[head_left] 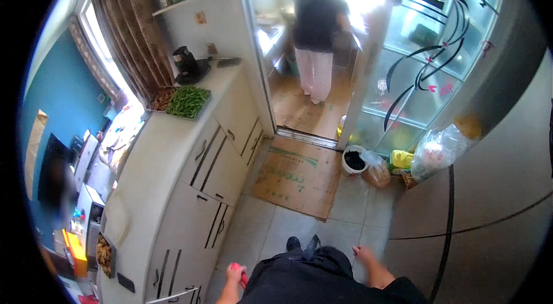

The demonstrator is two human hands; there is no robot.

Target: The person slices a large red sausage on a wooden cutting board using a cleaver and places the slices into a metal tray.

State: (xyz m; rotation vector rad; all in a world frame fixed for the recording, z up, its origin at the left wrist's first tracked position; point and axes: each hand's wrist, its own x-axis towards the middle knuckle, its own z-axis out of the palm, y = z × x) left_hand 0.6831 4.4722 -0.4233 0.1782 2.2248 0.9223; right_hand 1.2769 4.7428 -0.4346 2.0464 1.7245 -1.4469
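My left hand (233,274), low in the head view beside my dark clothes, is closed around a small red object (243,278). Its kind is not clear from what shows. On the other side of my body, my right hand (364,254) hangs over the tiled floor with its fingers curled in and nothing visible in them. Ahead of my feet a flattened cardboard sheet (296,177) lies on the floor before a doorway.
Along the left runs a white counter (152,154) with green vegetables (189,101) on a tray and a black appliance (185,62). A person (315,22) stands beyond the doorway. A white bucket (353,161) and bags stand beside a large brown-grey cabinet or refrigerator (417,212).
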